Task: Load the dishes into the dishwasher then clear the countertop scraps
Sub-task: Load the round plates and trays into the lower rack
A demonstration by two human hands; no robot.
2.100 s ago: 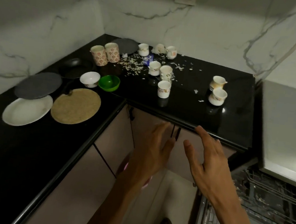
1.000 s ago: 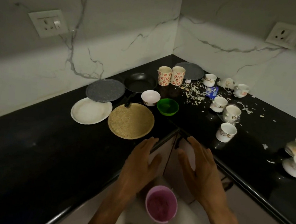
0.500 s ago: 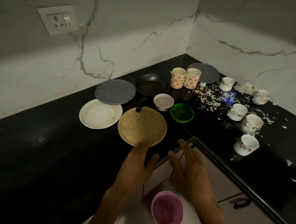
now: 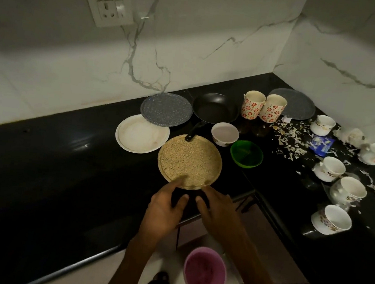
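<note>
Here, four plates [image 4: 189, 163], two mugs [image 4: 253, 104], seven cups [image 4: 331, 219]

A: I see a round tan speckled plate [image 4: 189, 163] flat near the black counter's front edge, its near rim at my fingertips. Left of it lies a white round plate [image 4: 141, 134], a grey speckled plate [image 4: 166, 109] overlapping its far rim.

B: And the scraps?

A: Pale torn scraps [image 4: 292, 139] lie scattered to the right, among white floral teacups [image 4: 330, 169], some tipped over
</note>
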